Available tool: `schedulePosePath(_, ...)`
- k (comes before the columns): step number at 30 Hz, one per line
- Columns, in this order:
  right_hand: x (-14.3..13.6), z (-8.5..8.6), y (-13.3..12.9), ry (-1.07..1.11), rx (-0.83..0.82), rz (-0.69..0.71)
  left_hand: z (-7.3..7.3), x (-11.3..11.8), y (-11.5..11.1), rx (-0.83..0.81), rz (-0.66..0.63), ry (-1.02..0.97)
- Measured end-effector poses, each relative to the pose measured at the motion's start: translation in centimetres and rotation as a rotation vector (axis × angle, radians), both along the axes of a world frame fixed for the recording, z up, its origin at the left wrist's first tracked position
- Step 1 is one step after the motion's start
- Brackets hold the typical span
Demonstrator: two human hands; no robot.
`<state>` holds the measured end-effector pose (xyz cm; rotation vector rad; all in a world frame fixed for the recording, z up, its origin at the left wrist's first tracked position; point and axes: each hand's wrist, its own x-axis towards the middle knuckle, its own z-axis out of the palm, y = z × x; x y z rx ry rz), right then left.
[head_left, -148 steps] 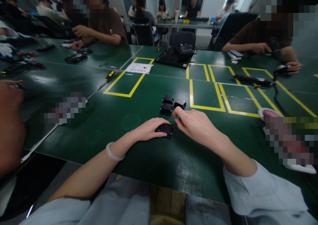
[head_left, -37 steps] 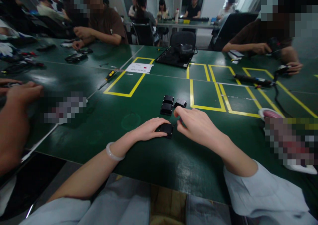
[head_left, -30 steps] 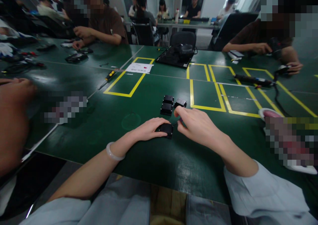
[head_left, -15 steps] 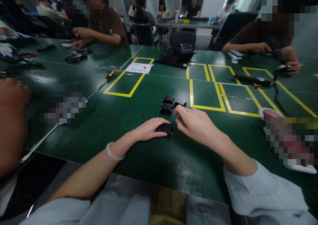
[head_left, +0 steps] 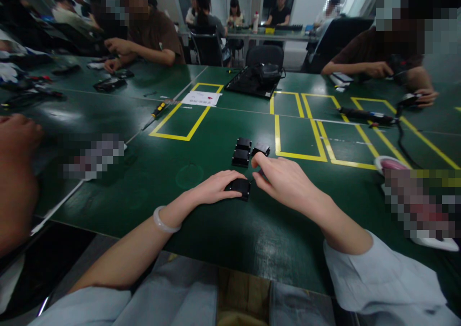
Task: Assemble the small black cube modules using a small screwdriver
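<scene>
The black block (head_left: pixel 243 187) lies on the green table (head_left: pixel 216 225) in front of me, with my left hand (head_left: pixel 219 187) closed on it, thumb along its near side and fingers over its far side. From its right, a thin dark shaft (head_left: pixel 252 181) runs into my right hand (head_left: pixel 279 175), whose thumb and forefinger are closed on it; most of it is hidden in my grip.

Just beyond the block, two more black blocks (head_left: pixel 241 151) stand in a column, one behind the other. A tilted black block (head_left: pixel 261 148) sits to their right, near my right knuckles. Yellow tape outlines (head_left: pixel 301 157) mark the table farther out. A white sheet (head_left: pixel 201 98) lies across the left one, and a yellow-and-black screwdriver (head_left: pixel 155 114) lies beside it. A flat black panel (head_left: pixel 248 88) rests toward the far edge. At my left is a co-worker's blurred hand (head_left: pixel 18 136).
</scene>
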<state>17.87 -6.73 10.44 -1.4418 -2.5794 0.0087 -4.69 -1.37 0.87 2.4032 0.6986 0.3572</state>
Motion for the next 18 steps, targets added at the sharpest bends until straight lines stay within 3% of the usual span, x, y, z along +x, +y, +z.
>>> schedulePosePath(18,0.04,-0.07,0.17,-0.029,-0.002,-0.007,0.07,-0.03,-0.06,-0.001,0.005,0.000)
